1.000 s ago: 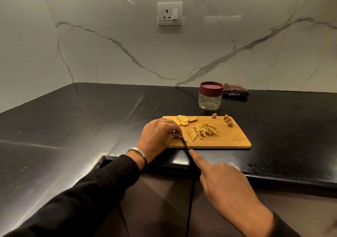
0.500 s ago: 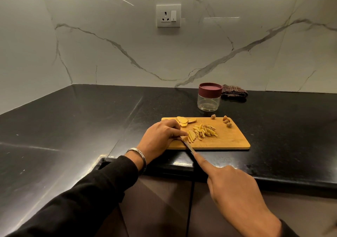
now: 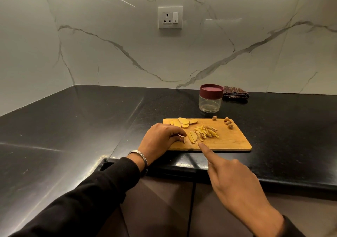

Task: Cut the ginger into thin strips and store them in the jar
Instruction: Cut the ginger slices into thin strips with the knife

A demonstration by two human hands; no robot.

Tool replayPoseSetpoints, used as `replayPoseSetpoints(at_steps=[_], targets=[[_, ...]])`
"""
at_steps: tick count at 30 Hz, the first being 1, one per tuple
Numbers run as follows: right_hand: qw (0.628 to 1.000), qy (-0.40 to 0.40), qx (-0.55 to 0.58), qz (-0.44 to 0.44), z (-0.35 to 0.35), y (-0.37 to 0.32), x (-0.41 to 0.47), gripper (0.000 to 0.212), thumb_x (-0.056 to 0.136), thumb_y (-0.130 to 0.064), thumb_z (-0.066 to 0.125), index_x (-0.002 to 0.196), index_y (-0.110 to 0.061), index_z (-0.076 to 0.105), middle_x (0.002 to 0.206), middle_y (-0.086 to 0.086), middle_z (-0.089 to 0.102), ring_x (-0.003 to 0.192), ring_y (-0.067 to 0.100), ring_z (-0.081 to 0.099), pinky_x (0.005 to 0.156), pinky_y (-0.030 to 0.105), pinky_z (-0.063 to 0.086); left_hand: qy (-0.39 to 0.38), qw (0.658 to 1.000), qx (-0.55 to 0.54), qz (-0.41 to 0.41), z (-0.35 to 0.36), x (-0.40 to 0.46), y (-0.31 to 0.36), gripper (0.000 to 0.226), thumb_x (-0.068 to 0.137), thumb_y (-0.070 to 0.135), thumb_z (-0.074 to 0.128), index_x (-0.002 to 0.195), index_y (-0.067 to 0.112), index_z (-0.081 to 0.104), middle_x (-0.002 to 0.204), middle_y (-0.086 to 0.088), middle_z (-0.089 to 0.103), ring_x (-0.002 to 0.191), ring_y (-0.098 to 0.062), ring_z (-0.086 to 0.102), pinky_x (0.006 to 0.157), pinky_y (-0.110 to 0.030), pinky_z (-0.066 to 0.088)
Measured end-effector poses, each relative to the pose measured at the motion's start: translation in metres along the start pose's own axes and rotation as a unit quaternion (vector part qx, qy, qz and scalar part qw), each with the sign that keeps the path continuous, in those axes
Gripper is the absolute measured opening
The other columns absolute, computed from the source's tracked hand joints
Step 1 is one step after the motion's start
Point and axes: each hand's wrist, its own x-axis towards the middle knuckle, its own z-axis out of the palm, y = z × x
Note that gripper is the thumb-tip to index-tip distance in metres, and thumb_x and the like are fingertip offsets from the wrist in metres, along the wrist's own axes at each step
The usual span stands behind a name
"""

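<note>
A wooden cutting board [image 3: 233, 140] lies near the counter's front edge. Flat ginger slices [image 3: 183, 122] sit at its back left, and a heap of thin ginger strips [image 3: 206, 133] lies in the middle. My left hand [image 3: 162, 139] rests on the board's left end, its curled fingertips pinching a small ginger piece. My right hand [image 3: 235, 180] grips a knife [image 3: 196, 142], index finger stretched along the blade, which shows only edge-on at the freshly cut strips. A clear jar [image 3: 210, 101] with a maroon lid on stands behind the board.
Brown ginger trimmings [image 3: 228, 123] lie at the board's back right corner. A folded checked cloth [image 3: 235, 92] sits by the wall behind the jar. The black counter [image 3: 91, 127] wraps around to the left. A wall socket [image 3: 170, 17] is above.
My right hand has pushed the knife forward and right, from the board's front edge to the cut strips. My left hand's fingers have drawn back from the blade.
</note>
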Motion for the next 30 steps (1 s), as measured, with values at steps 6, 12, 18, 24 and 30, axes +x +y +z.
replayPoseSetpoints(at_steps=[6,12,18,24,30], targets=[[1.0,-0.014,0.024,-0.001,0.01,-0.004,-0.003,0.058,0.106,-0.04,0.032,0.154,-0.053,0.002,0.069,-0.004,0.054,0.059,0.015,0.048,0.044,0.028,0.028,0.017,1.0,-0.022,-0.013,0.0,0.0,-0.001,0.011,0.084,0.024,0.078,0.094,0.023,0.074,0.089,0.011,0.074,0.081,-0.001,0.066,0.074,-0.022,0.055],[0.999,-0.019,0.031,-0.002,0.01,-0.007,-0.003,0.057,0.106,-0.042,0.03,0.154,-0.053,0.002,0.068,-0.005,0.054,0.058,0.013,0.048,0.044,0.027,0.027,0.019,1.0,-0.013,-0.012,-0.001,0.001,-0.001,0.017,0.082,0.022,0.08,0.093,0.02,0.067,0.088,0.01,0.07,0.079,-0.005,0.063,0.072,-0.029,0.055],[0.999,-0.02,0.037,-0.005,0.01,-0.007,0.0,0.055,0.106,-0.04,0.031,0.154,-0.053,0.006,0.067,-0.006,0.052,0.059,0.012,0.049,0.046,0.026,0.028,0.013,1.0,-0.011,-0.008,-0.001,0.001,-0.001,0.013,0.084,0.023,0.078,0.093,0.021,0.068,0.089,0.011,0.071,0.081,-0.003,0.065,0.074,-0.028,0.056],[0.999,0.004,0.034,0.014,0.01,-0.001,0.001,0.057,0.105,-0.042,0.03,0.155,-0.051,0.005,0.072,-0.007,0.056,0.063,0.012,0.052,0.049,0.026,0.03,0.012,1.0,-0.019,-0.012,0.0,0.0,0.0,0.015,0.085,0.023,0.078,0.098,0.021,0.071,0.093,0.009,0.073,0.084,-0.004,0.067,0.075,-0.022,0.056],[1.0,-0.01,0.025,-0.01,0.013,-0.011,0.002,0.059,0.106,-0.041,0.031,0.156,-0.048,0.002,0.073,-0.008,0.054,0.061,0.011,0.048,0.05,0.024,0.03,0.01,1.0,-0.01,-0.011,-0.003,0.001,0.002,0.018,0.084,0.02,0.078,0.094,0.022,0.064,0.09,0.012,0.066,0.08,-0.003,0.061,0.072,-0.02,0.053]])
